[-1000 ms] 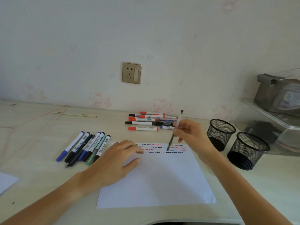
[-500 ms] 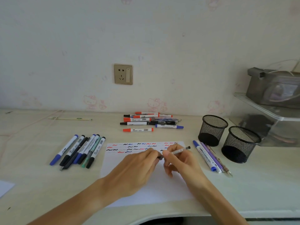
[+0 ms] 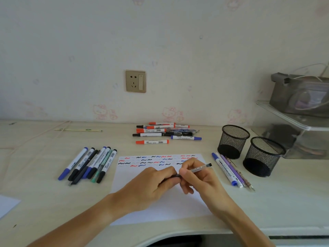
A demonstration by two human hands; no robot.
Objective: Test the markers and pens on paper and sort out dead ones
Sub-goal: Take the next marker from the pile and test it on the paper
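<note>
Fingers point(image 3: 185, 172) of right hand point(image 3: 201, 177) curled and pinched round clear-barrelled gel pen point(image 3: 200, 168), black end cap pointing right and slightly up, clear of the hand. Fingers of left hand point(image 3: 153, 182) curled closed on the pen's other end at point(image 3: 175, 176); tip hidden between both hands, capped or bare not determinable. Both hands over centre of white paper sheet point(image 3: 135, 177), covering much of its middle. Contact with the sheet not determinable.

Three rows of black, red and blue squiggles point(image 3: 142, 161) along sheet's far edge, right portion partly hidden behind right hand. Row of markers and pens point(image 3: 89, 164) left of sheet, side by side, well apart from it. Heap of red-, black- and blue-capped markers point(image 3: 160, 133) beyond sheet, near wall; lower ones overlapped, count unclear. Four or so pens point(image 3: 229, 169) just right of sheet, beside two black mesh pen cups point(image 3: 233, 139), contents not visible. Second sheet point(image 3: 7, 204) cut off at left edge. Clear plastic shelf unit point(image 3: 293, 122) cut off at right.

Near edge of sheet close to curved front edge of desk point(image 3: 44, 202). Bare desk surface between sheet and left marker row, and at front left.
</note>
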